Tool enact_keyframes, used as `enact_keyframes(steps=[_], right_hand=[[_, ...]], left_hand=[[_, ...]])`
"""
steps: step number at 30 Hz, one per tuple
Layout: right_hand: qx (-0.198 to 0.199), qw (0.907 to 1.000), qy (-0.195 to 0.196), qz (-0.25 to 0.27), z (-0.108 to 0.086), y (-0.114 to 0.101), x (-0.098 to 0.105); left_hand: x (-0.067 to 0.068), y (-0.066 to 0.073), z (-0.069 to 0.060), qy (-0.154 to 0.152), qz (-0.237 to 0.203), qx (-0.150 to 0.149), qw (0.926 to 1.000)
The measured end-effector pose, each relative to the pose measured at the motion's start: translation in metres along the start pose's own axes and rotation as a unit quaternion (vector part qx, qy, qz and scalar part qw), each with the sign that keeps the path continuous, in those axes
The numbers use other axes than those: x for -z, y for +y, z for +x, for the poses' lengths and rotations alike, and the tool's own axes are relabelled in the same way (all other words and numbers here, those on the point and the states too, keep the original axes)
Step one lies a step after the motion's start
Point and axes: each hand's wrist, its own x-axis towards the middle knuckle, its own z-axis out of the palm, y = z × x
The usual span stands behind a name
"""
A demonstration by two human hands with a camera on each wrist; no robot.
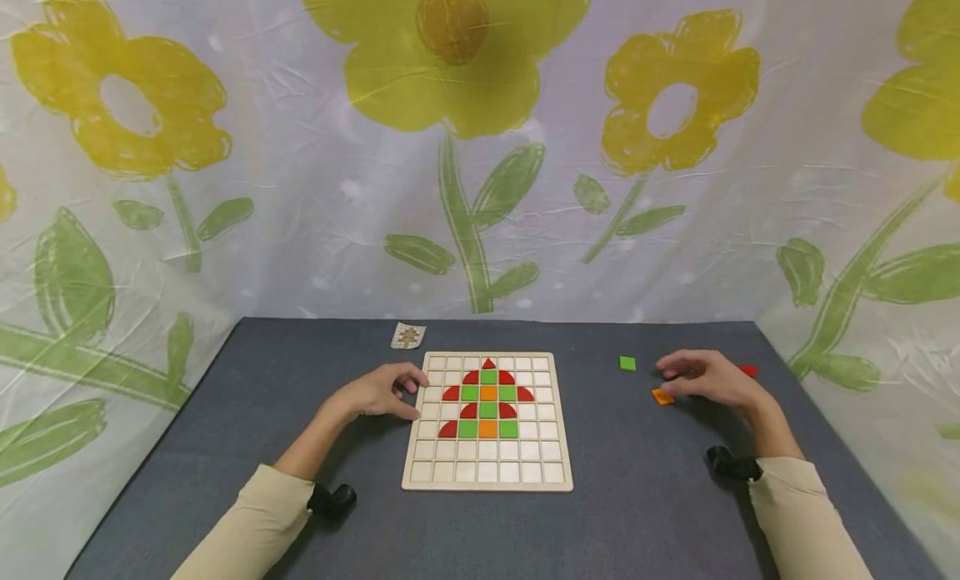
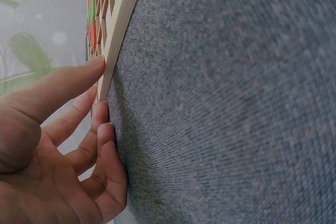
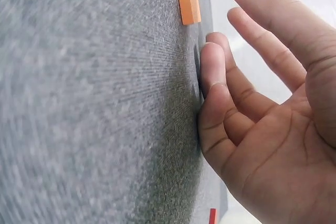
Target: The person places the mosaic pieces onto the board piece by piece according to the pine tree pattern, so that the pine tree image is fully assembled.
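A square wooden grid board (image 1: 487,475) lies flat on the table, with red, green and orange pieces forming a tree-like pattern on it. At its left edge is my left hand (image 1: 381,392); the thumb and index fingertips touch the rim, and the other fingers bend loosely. On the right, my right hand (image 1: 705,376) hovers low, thumb apart from the fingers and nothing between them. Just by its thumb lies an orange square tile (image 1: 663,397). A green square tile (image 1: 627,363) lies left of that hand, and a red piece (image 1: 748,371), partly hidden, lies behind it.
A small patterned card (image 1: 408,336) lies behind the board near the table's back edge. Dark cloth covers the table (image 1: 615,513). Close behind and at both sides hangs a flower-printed sheet (image 1: 315,230). Each wrist wears a black camera band.
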Motion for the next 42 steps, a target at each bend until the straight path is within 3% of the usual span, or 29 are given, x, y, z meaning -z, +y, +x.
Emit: enact_keyframes(steps=[18, 31, 42], right_hand=[[-0.017, 0.9997, -0.006, 0.015, 0.0033, -0.0041, -0.0006], [-0.004, 0.9988, -0.037, 0.031, 0.0035, -0.0030, -0.0004], [0.001, 0.9986, -0.041, 0.033, 0.0012, -0.0004, -0.0007]], left_hand=[[-0.0001, -0.0010, 0.0013, 0.003, -0.008, 0.011, 0.9999], [-0.0015, 0.0008, 0.0006, 0.006, -0.012, 0.024, 0.9996], [-0.0023, 0.0000, -0.0005, 0.003, -0.015, 0.015, 0.9998]])
